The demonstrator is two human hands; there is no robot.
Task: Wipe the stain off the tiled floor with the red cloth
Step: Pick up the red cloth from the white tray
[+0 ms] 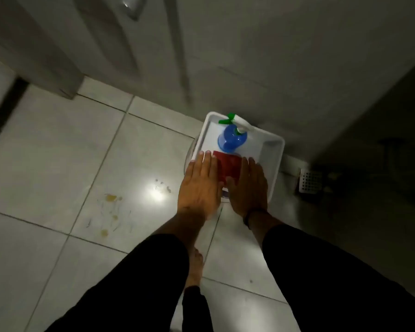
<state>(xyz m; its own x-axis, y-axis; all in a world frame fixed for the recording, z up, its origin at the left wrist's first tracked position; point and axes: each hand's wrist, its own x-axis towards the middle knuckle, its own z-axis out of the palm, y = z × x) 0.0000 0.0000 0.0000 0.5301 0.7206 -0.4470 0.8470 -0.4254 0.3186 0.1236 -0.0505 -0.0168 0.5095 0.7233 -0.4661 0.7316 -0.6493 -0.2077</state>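
A folded red cloth (228, 167) lies in a white tray (272, 155) that stands raised above the floor by the wall. My left hand (200, 184) and my right hand (248, 185) hover flat over the tray's near end, one on each side of the cloth, fingers extended and holding nothing. The hands hide the cloth's near edge. A yellowish stain (110, 198) with scattered drips and thin streaks marks the pale tiled floor (58, 164) to the left of the tray.
A blue spray bottle (231, 138) with a green and white trigger stands in the tray behind the cloth. A white door and frame (65, 56) rise at the back. A floor drain grate (309, 180) sits in the dark corner at right. My bare foot (195, 267) stands below the hands.
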